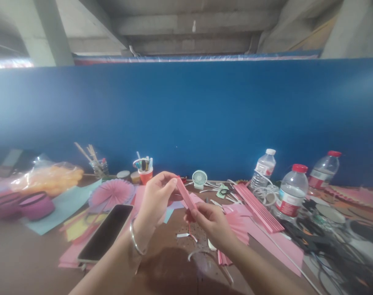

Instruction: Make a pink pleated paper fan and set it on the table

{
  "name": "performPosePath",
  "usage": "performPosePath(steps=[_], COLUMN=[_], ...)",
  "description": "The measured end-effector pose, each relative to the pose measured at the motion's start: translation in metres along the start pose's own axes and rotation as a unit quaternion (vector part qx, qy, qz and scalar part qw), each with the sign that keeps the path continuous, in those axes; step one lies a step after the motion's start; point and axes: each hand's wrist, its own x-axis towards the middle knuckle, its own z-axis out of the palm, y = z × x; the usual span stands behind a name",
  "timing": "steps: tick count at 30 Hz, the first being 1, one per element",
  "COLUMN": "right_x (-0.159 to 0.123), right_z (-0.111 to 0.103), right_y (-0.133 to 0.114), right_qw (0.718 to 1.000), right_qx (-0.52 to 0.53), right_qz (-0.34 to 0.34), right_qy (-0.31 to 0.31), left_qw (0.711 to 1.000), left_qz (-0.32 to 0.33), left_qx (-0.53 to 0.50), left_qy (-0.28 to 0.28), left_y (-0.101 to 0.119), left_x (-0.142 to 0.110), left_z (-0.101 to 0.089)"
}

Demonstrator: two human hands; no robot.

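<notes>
Between my two hands, above the brown table, is a narrow folded strip of pink paper [186, 194], slanting down to the right. My left hand [158, 196], with a silver bangle on the wrist, pinches its upper end. The lower end sits between the thumb and fingers of my right hand [211, 221]. Beneath my right hand lies pleated pink paper [235, 225], partly covered by the forearm. A pink paper fan rosette [112, 194] rests left of my left hand. Close to my left forearm is a black-screened phone [108, 232].
Several plastic bottles [292, 190] stand at the right beside tangled black cables [315, 229]. A ridged pink paper piece [258, 207] lies before them. At the back are a small fan [199, 179] and an orange cup [145, 176] of tools. A blue partition [186, 114] rises behind the table.
</notes>
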Motion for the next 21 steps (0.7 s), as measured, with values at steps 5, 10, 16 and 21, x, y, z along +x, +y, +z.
performPosePath(steps=[5, 10, 16, 21], right_x=[-0.001, 0.0, 0.0, -0.001], right_z=[0.006, 0.012, 0.015, 0.01], right_y=[0.001, 0.002, 0.006, 0.013], right_qw=[0.97, 0.93, 0.961, 0.989], right_qx=[0.239, 0.356, 0.262, 0.04], right_qz=[0.054, 0.096, 0.081, -0.025], right_qy=[-0.011, -0.013, 0.027, 0.139], left_qw=[0.987, 0.977, 0.979, 0.974], left_qz=[-0.044, -0.063, -0.061, -0.089], left_qx=[-0.136, -0.154, -0.165, -0.196], left_qy=[-0.077, -0.137, -0.103, -0.073], left_y=[-0.001, -0.008, -0.016, -0.024], left_x=[0.003, 0.005, 0.009, 0.009], left_z=[0.002, 0.003, 0.0, 0.003])
